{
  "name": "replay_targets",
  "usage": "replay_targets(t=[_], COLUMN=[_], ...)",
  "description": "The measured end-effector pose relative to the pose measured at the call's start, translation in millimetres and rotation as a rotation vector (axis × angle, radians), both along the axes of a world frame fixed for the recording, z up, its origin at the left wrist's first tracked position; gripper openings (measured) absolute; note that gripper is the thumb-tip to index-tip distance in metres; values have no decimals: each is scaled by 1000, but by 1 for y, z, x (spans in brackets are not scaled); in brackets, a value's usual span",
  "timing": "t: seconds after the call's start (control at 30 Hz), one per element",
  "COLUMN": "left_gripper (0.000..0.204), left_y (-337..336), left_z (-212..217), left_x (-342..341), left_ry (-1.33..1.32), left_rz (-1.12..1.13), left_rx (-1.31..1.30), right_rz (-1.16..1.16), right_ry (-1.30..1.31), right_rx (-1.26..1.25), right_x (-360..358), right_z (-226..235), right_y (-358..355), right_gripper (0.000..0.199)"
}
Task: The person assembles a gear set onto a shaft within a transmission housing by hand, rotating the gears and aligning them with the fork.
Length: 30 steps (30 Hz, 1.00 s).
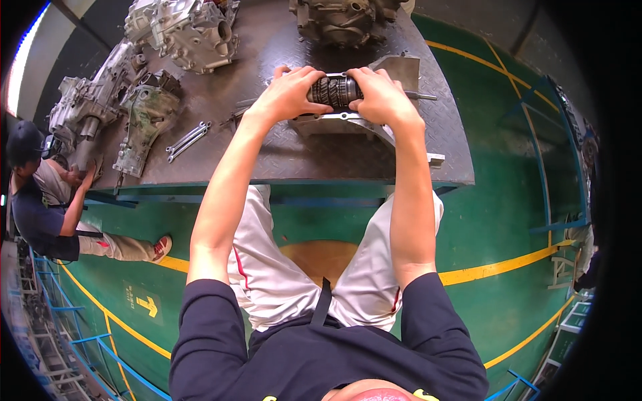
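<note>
A dark gear shaft (336,91) with several toothed gears lies across an open grey metal housing (341,125) near the table's front edge. My left hand (289,95) is wrapped round its left end, thumb along the near side. Round the other end my right hand (382,97) is closed in the same way. A thin bare shaft end (425,97) sticks out to the right past my right hand. Rods (239,110) lie to the left, next to my left hand. My palms hide both ends of the gears and part of the housing.
Two spanners (188,142) lie left on the metal table (241,157). Grey castings (148,110) and gearbox housings (184,37) stand beyond, with a dark gearbox (344,23) at the far edge. A co-worker (47,207) handles a part at the table's left end.
</note>
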State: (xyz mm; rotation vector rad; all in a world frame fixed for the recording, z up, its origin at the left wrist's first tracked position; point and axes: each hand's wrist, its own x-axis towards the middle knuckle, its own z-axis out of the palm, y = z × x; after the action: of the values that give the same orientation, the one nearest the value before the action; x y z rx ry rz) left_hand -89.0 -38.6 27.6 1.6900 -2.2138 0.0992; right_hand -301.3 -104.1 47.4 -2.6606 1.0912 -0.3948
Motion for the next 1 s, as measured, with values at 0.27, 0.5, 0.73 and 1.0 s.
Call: replay_targets(t=[0.27, 0.5, 0.73, 1.0], left_gripper=[70, 70, 72, 85], left_y=[-9, 1, -7, 0], left_z=[4, 2, -4, -12], left_x=[-14, -1, -14, 21], left_ry=[-61, -11, 4, 355], left_rz=[-14, -3, -7, 49], left_rx=[-5, -26, -59, -112], right_rz=[5, -43, -23, -85], right_ry=[91, 5, 39, -108], right_rx=[-76, -16, -107, -73], right_x=[23, -2, 21, -20], right_z=[-1, 9, -3, 1], right_y=[12, 4, 10, -6], right_gripper=[55, 44, 45, 73])
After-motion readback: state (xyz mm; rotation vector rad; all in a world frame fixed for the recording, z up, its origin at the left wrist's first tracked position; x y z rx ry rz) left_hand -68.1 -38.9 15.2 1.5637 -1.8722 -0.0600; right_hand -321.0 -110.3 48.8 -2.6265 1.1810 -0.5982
